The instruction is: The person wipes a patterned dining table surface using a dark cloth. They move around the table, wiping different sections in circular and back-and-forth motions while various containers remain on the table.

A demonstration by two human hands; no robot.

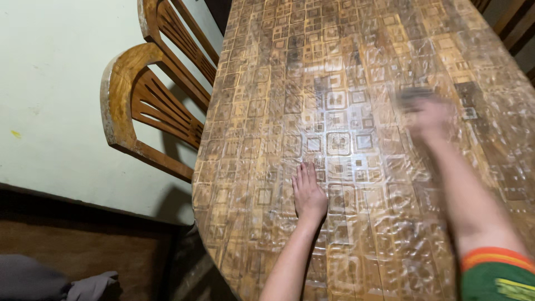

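— A long table (356, 72) under a brown squared plastic cover is filling the room, with 2 wooden chairs (147, 106) standing tucked against its left edge beside a pale wall (50, 83).

— What are the hands doing?

— The left hand (308, 192) is lying open, palm flat on the cover, fingers together. The right hand (428, 118) is blurring farther up the table over something dark (415, 93); I cannot tell whether it is gripping it.

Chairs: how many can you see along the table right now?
2 clearly, both at the table's left edge: the near chair and the far chair. Wood at top right may be more.
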